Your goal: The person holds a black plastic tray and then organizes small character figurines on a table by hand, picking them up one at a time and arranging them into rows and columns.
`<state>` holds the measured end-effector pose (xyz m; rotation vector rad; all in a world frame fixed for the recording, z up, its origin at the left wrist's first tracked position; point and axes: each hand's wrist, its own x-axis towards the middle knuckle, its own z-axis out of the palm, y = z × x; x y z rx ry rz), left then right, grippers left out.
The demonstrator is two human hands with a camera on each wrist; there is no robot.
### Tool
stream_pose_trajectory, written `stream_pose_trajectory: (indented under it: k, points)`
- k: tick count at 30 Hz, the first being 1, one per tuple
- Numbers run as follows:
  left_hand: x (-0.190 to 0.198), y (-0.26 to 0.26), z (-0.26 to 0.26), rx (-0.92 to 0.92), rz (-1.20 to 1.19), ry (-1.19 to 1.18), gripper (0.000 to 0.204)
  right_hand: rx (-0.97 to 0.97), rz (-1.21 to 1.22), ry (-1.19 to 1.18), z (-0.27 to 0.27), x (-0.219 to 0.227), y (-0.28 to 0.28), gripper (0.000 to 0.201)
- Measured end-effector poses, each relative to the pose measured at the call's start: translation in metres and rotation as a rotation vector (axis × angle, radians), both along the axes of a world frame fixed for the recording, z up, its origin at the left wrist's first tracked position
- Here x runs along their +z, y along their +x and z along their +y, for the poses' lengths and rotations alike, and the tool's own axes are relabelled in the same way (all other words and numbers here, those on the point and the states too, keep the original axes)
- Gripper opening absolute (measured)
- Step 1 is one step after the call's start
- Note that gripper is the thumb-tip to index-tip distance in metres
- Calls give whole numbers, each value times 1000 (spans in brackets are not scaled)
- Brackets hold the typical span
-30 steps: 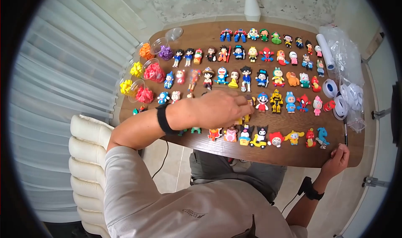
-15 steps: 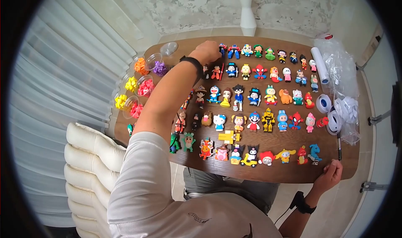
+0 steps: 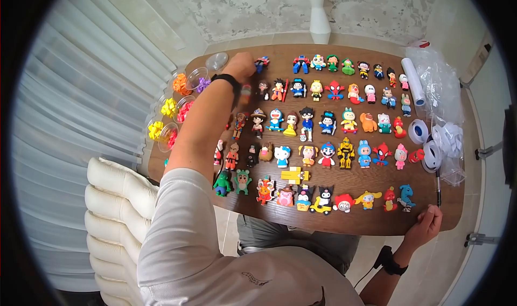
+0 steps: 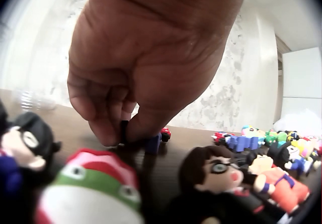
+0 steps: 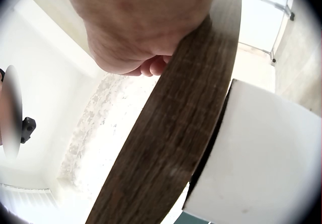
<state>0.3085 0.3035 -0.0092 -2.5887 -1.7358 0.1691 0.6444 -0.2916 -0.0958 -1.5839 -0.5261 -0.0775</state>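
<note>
At the back left of the table (image 3: 344, 190), my left hand (image 3: 240, 64) pinches a blue-and-red toy robot (image 3: 262, 63) between thumb and fingers. In the left wrist view, the robot's blue part (image 4: 153, 143) shows beside the thumb, low over the tabletop; the rest is hidden by the fingers. A similar toy robot (image 3: 300, 64) stands apart to the right. Near the hand lie a figure with glasses (image 4: 214, 171) and a red-and-green figure (image 4: 95, 178). My right hand (image 3: 425, 225) rests at the front right edge with fingers loosely curled, holding nothing visible.
Rows of small character figures cover the tabletop. Clear cups with orange (image 3: 180, 83) and yellow (image 3: 168, 108) pieces stand at the left. Rolls of white tape (image 3: 418, 132), a white roll (image 3: 412, 82) and clear plastic wrap (image 3: 439, 85) lie at the right.
My left hand has gone from the middle of the table to the back row, gripped the leftmost toy robot and shifted it left, away from its twin. My right hand stays at the edge.
</note>
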Motion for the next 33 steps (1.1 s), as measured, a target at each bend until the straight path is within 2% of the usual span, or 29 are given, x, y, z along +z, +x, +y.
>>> stream_pose_trajectory:
  k: [2,5,9,11,13,14,16,18,20,23,27,33]
  points:
    - [-12,-24,16,59,-17,23,27,1,4,5,1,-1,0,18]
    - [-6,-36,12,83,13,30,27,-1,2,9,2,2,-2,18]
    - [8,-22,6,143,24,46,28,-1,-14,-6,3,4,-3,18]
    - [31,15,-22,76,28,18,33,4,0,-11,1,2,-1,18]
    - [21,52,-33,-24,-146,21,44,17,20,-3,0,1,0,17]
    - [12,68,-36,-124,-150,-8,48,15,12,-6,0,1,1,17]
    - [10,94,-57,-136,-176,-93,50,17,-7,-4,-1,-1,2,17]
    - [10,107,-72,-123,-184,-52,47,5,-12,8,2,1,0,17]
    - [7,111,-63,-96,-216,-63,44,15,-9,29,2,-1,1,16]
    - [0,104,-52,-74,-225,-77,41,6,-13,24,2,0,2,17]
    - [11,83,-55,-48,-164,-51,39,-6,-16,18,2,0,1,17]
    - [-1,35,-24,91,-141,116,33,18,-5,29,1,-4,4,16]
